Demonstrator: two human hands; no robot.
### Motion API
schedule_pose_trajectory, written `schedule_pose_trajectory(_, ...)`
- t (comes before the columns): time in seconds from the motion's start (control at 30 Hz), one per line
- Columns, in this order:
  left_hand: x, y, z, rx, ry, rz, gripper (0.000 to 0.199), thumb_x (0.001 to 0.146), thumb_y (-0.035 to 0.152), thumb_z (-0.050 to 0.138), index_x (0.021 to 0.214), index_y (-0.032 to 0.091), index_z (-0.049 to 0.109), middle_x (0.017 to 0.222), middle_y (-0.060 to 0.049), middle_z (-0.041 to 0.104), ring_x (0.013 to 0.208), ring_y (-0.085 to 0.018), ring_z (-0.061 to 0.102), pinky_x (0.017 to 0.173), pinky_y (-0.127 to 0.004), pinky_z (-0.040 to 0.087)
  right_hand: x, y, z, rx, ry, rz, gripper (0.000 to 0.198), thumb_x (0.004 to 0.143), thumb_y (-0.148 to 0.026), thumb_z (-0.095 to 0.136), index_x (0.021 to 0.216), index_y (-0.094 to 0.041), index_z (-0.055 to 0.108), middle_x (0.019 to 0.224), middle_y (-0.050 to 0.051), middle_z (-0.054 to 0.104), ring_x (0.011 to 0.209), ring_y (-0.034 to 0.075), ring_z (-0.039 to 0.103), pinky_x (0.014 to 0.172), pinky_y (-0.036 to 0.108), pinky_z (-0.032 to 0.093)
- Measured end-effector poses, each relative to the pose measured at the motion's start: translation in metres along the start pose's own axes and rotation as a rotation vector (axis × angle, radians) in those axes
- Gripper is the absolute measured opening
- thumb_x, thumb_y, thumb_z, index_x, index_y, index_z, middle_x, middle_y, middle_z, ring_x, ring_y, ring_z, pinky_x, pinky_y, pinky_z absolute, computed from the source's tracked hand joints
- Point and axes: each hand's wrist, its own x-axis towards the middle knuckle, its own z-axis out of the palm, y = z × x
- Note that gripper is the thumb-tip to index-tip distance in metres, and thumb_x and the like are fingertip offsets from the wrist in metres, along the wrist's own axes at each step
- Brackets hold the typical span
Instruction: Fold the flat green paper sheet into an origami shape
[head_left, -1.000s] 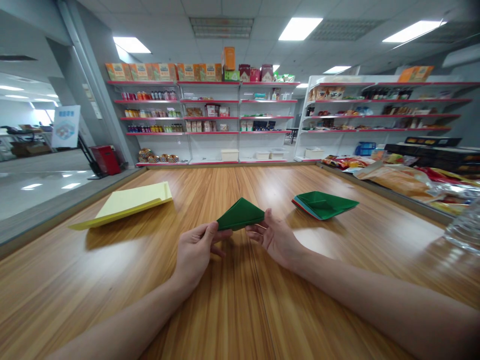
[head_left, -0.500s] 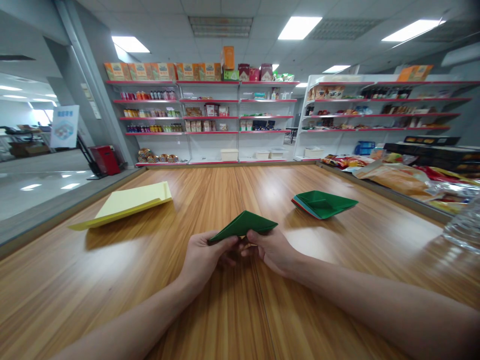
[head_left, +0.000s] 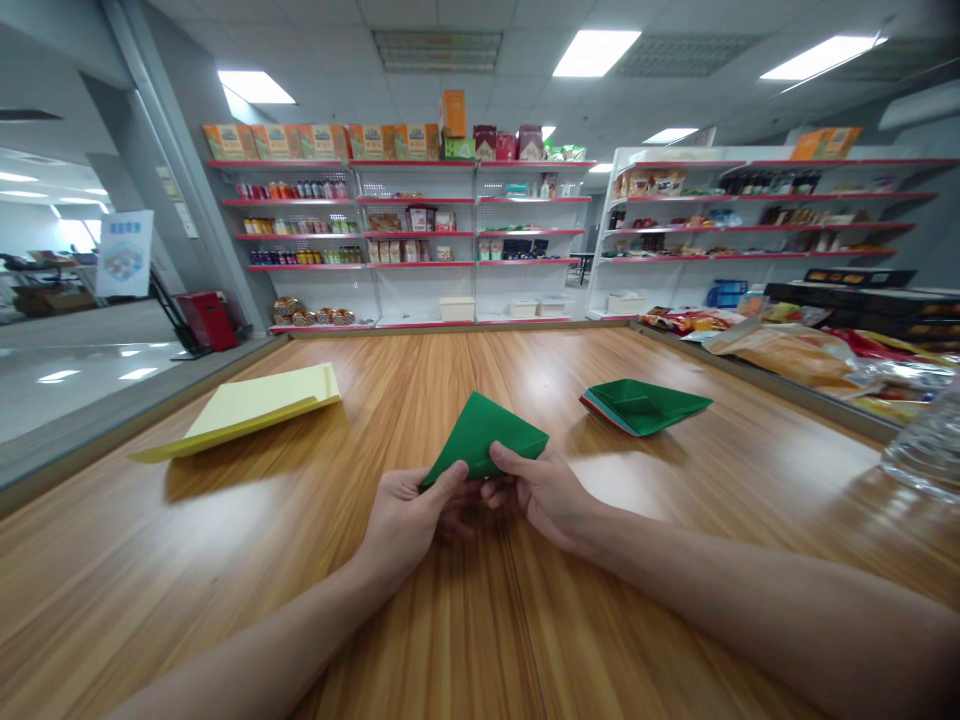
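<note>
A green sheet of folded paper (head_left: 484,432) is held up over the middle of the table, one corner pointing away from me. My left hand (head_left: 411,515) pinches its lower left edge, thumb on top. On the lower right part, my right hand (head_left: 544,490) grips it with the thumb pressed on the face; the other fingers of both hands are partly hidden beneath. To the right lies a stack of folded papers (head_left: 645,405), green on top with blue and red edges showing. At the left rests a pile of yellow paper (head_left: 259,408) with a raised front edge.
The wooden table (head_left: 352,620) has a raised rim. Beyond its right edge are packaged snacks (head_left: 787,350) and black boxes (head_left: 870,310). A clear plastic object (head_left: 926,450) stands at the right edge. Stocked shelves (head_left: 420,235) line the back.
The green paper has tilted up, so more of its flat face shows and its far corner stands higher. Both hands keep hold of it, and both thumbs have shifted slightly.
</note>
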Motion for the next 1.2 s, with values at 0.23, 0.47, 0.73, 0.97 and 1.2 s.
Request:
schedule_pose_trajectory(0.23,0.000,0.001,0.001,0.006,0.026,-0.002,0.043,0.074,0.045,0.071,0.088,0.005,0.072,0.084,-0.016,0.073,0.079,-0.031,0.070,0.048,-0.031,0.060,0.001,0.000,-0.001,0.056,-0.019,0.013,0.034,0.072,-0.041,0.075,0.086,-0.012,0.063,0.069,0.005,0.068,0.053,0.013,0.063,0.048,0.022,0.052)
schedule_pose_trajectory(0.47,0.002,0.000,-0.001,0.024,0.027,0.013,0.043,0.076,0.044,0.070,0.093,0.004,0.070,0.088,-0.017,0.073,0.080,-0.031,0.070,0.049,-0.031,0.060,0.001,-0.001,-0.001,0.078,-0.016,0.024,0.035,0.075,-0.041,0.073,0.088,-0.011,0.062,0.074,0.008,0.069,0.058,0.015,0.065,0.052,0.024,0.053)
schedule_pose_trajectory(0.73,0.009,-0.001,-0.010,-0.222,0.103,-0.030,0.045,0.086,0.045,0.059,0.111,0.008,0.059,0.096,-0.021,0.070,0.098,-0.034,0.066,0.062,-0.036,0.059,0.014,-0.004,-0.018,0.262,0.191,-0.028,0.029,0.075,-0.042,0.073,0.081,-0.016,0.061,0.073,0.001,0.064,0.061,0.013,0.061,0.056,0.025,0.052)
schedule_pose_trajectory(0.97,0.024,0.007,-0.023,-0.399,0.252,-0.202,0.032,0.096,0.030,0.038,0.116,0.007,0.048,0.099,-0.024,0.068,0.086,-0.028,0.070,0.068,-0.035,0.057,0.016,-0.013,-0.026,0.445,0.283,-0.009,0.029,0.082,-0.043,0.061,0.069,-0.018,0.055,0.057,-0.001,0.055,0.050,0.014,0.051,0.050,0.027,0.045)
schedule_pose_trajectory(1.2,0.017,-0.002,-0.017,0.045,-0.015,-0.090,0.029,0.083,0.038,0.063,0.087,0.009,0.064,0.089,-0.014,0.068,0.070,-0.018,0.066,0.062,-0.026,0.053,0.009,-0.021,-0.030,0.353,-0.053,0.131,0.041,0.079,-0.058,0.056,0.069,-0.019,0.057,0.063,0.000,0.054,0.059,0.016,0.052,0.060,0.031,0.044)
